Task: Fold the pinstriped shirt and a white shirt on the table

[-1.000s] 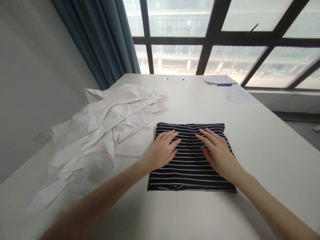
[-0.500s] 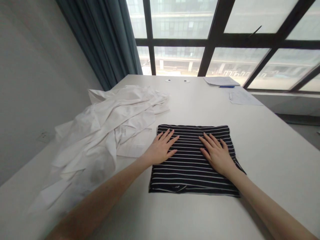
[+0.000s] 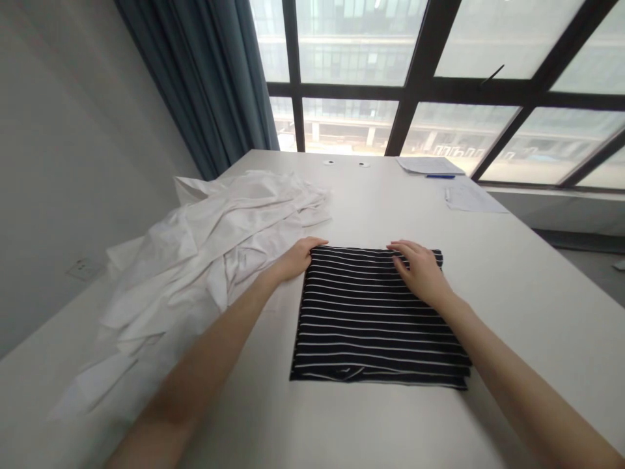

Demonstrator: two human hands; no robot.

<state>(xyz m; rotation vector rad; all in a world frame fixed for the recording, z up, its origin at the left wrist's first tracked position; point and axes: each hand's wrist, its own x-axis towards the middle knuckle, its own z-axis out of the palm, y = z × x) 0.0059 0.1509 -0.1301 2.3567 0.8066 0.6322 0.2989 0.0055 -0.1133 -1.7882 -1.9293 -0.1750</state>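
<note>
On the white tabletop: black, white-striped fabric rectangle folded flat, near edge still puckered. Left hand at far-left corner, right hand over far edge; fingers bent, can't tell if pinching.

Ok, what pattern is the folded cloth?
The cloth is black with thin white stripes, clearest in the head view.

White cloth lies heaped on the surface, a blue pen beside papers. A curtain flanks the window.
</note>
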